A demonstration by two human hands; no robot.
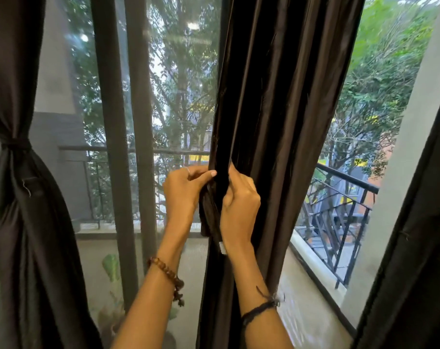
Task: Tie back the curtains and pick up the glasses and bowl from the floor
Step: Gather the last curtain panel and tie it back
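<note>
Left hand: the left hand [182,190] is pinching the dark tie band [209,210] against the middle curtain [277,109], thumb pressing on the fold.
Right hand: the right hand [240,202] is clenching around the same gathered fabric, just beside the left, knuckles toward us.
Middle curtain: it is bunching between both hands, hanging loose above and below them.
Left curtain: well off to the left hand's side, the left curtain [20,172] is already sitting tied.
Glasses and bowl: not showing here; the floor is out of view.
Risk: the silky cloth is looking slippery. If either grip eases before the knot is cinching, I'd expect the band to slide and the bundle to spill open.
</note>
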